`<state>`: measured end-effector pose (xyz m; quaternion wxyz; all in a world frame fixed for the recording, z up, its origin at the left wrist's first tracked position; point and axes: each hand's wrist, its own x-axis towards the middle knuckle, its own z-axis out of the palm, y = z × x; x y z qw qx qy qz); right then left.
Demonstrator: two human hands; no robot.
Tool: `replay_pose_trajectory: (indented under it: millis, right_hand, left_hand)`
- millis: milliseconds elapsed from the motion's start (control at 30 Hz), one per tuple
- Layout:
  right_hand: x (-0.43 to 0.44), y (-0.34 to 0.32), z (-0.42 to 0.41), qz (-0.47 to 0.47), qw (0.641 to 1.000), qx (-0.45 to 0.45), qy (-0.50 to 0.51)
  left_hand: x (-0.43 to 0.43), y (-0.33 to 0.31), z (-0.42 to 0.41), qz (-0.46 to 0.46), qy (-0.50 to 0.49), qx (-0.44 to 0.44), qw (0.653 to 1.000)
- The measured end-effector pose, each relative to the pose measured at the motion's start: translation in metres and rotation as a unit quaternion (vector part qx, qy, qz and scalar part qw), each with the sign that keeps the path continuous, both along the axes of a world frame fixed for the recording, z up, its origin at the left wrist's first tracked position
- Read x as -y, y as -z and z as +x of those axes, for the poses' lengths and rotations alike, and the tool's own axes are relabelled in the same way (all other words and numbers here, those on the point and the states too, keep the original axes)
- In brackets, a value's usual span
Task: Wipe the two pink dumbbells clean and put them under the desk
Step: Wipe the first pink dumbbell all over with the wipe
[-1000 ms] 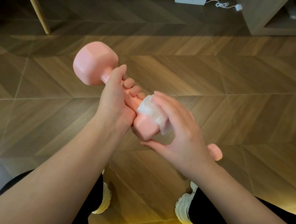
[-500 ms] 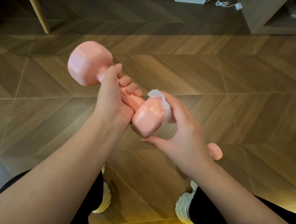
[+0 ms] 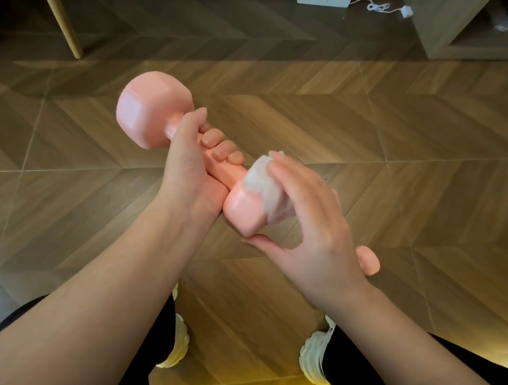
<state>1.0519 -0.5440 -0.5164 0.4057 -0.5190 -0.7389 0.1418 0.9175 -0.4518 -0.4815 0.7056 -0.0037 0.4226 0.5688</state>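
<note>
While the left grip (image 3: 187, 167) clenches the handle, a pink dumbbell (image 3: 152, 111) hangs tilted above the wooden chevron floor (image 3: 406, 138) (matte coating, faceted heads with rounded edges). The right grip (image 3: 308, 228) cups a crumpled white wipe (image 3: 262, 187) over the near head, thumb underneath. One end of a second dumbbell (image 3: 368, 260) peeks past that wrist.

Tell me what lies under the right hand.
The right hand holds a white wipe against the dumbbell. Beside its wrist one pink rounded end shows; the rest of it is covered.
</note>
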Motion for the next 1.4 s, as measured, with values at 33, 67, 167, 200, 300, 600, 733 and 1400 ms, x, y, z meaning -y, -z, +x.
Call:
replay_pose_trajectory:
  millis: [33, 67, 167, 200, 300, 600, 733, 1400]
  right_hand:
    - [0.0, 0.001, 0.0, 0.025, 1.0, 0.015, -0.011]
    - [-0.001, 0.001, 0.001, 0.023, 0.999, 0.017, -0.016]
    - [-0.003, -0.002, 0.0, -0.105, 0.993, -0.044, 0.003]
    - [-0.003, -0.004, 0.0, -0.138, 0.988, -0.069, 0.01]
    - [-0.001, -0.006, -0.001, -0.112, 0.991, -0.072, 0.032]
    - [-0.002, 0.004, 0.0, 0.134, 0.984, 0.116, -0.017]
    - [-0.003, 0.001, -0.001, 0.053, 0.994, 0.091, -0.04]
    - [0.0, -0.017, 0.002, -0.055, 0.998, -0.008, -0.028]
  left_hand:
    - [0.0, 0.0, 0.0, -0.001, -0.002, 0.004, 1.0]
    - [0.001, 0.001, 0.0, -0.001, -0.003, 0.005, 1.0]
    - [0.001, 0.001, -0.001, 0.004, -0.008, 0.008, 1.0]
    - [0.001, -0.001, -0.002, 0.008, -0.011, 0.013, 1.0]
    - [0.002, -0.006, -0.001, 0.018, -0.011, 0.028, 0.999]
    - [-0.002, -0.002, -0.003, -0.072, 0.021, 0.025, 0.997]
    - [-0.003, -0.002, -0.005, -0.05, 0.007, 0.006, 0.999]
    - [-0.003, 0.002, -0.001, -0.027, -0.012, 0.011, 1.0]
